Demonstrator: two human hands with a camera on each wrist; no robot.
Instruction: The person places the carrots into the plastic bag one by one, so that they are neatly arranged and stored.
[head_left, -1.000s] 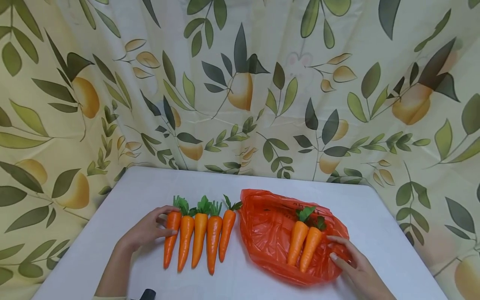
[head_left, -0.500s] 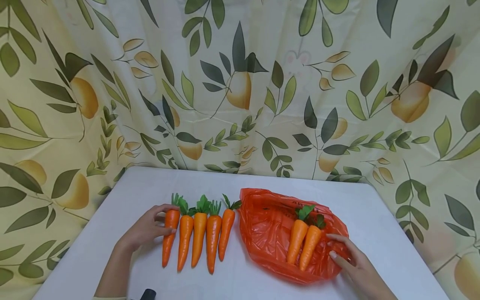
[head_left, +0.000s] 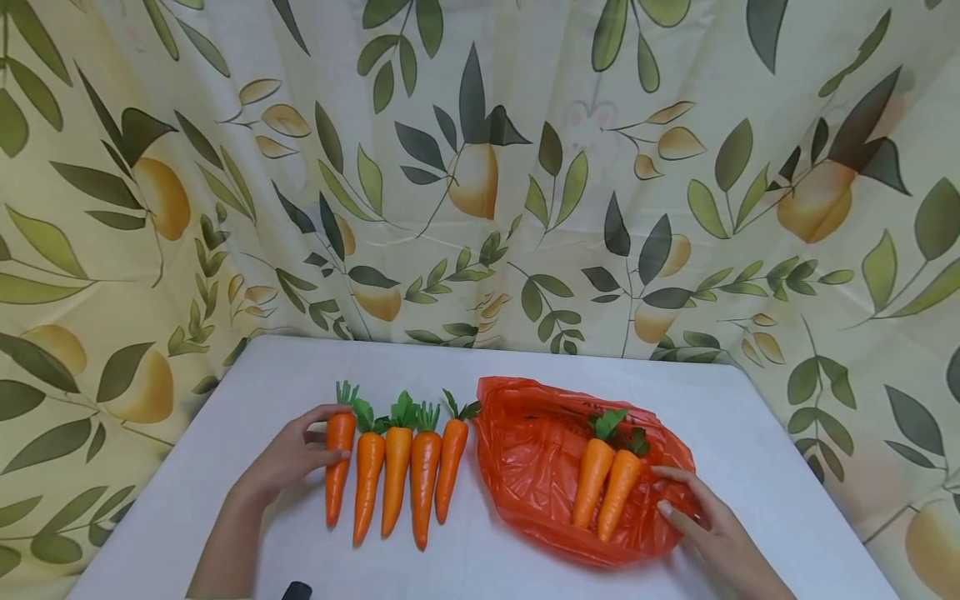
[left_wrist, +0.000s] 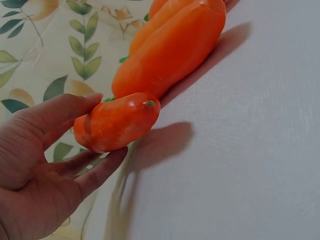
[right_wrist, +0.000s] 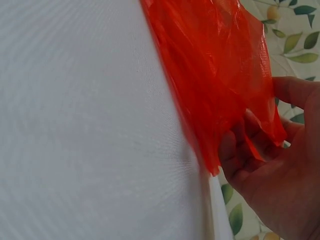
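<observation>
My left hand (head_left: 288,458) pinches the leftmost carrot (head_left: 340,442) between thumb and fingers near its leafy top. In the left wrist view this carrot (left_wrist: 117,122) lies across my fingers, its tip toward the camera and its shadow apart from it on the table. Beside it, several more orange carrots (head_left: 397,475) with green tops lie in a row. A red plastic bag (head_left: 525,467) is spread to their right, with two carrots (head_left: 618,492) on it. My right hand (head_left: 708,529) holds the bag's right edge; the right wrist view shows fingers (right_wrist: 230,150) curled at the crumpled plastic.
The white table (head_left: 420,575) has its far edge against a curtain (head_left: 480,167) printed with leaves and fruit. A small black object (head_left: 297,590) shows at the bottom edge, left of the middle.
My left hand has shifted the leftmost carrot slightly up and left, widening the gap to its neighbour. The right hand and the bag have stayed nearly still.
</observation>
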